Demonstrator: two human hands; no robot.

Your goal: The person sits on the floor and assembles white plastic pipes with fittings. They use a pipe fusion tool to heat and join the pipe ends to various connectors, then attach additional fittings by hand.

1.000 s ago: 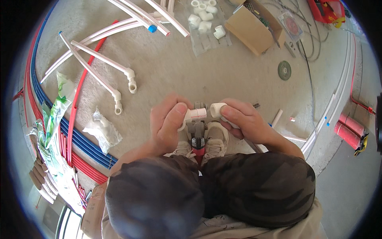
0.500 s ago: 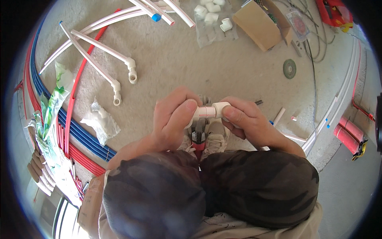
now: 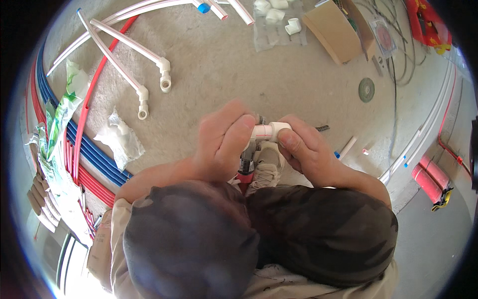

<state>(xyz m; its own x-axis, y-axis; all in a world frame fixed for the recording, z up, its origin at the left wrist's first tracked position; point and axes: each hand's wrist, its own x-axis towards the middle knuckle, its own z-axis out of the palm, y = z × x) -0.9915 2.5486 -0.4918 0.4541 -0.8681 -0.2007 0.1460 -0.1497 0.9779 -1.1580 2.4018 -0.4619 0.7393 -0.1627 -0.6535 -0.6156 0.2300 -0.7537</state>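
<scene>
Between my hands is a short white plastic pipe point(image 3: 262, 131) with a red stripe, held level above my shoes. My left hand point(image 3: 223, 142) is closed round its left end, and the fingers hide most of what sits there. My right hand point(image 3: 309, 149) grips a white elbow fitting point(image 3: 280, 129) with thumb and fingers. The pipe's right end sits in that fitting. Just below, between my feet, a grey and red tool point(image 3: 246, 167) shows in part, mostly covered by my left hand and knee.
White pipes with elbow ends point(image 3: 115, 55) lie at far left, beside red and blue tubing point(image 3: 94, 154) and a plastic bag point(image 3: 119, 139). Loose fittings point(image 3: 293, 26), a cardboard box point(image 3: 338, 30) and a grinding disc point(image 3: 366, 89) lie farther off. Red cylinders point(image 3: 429, 174) are at right.
The pipe and the right-hand fitting have come together, with less pipe showing between my hands. My left hand has shifted slightly right. The whole view has shifted a little.
</scene>
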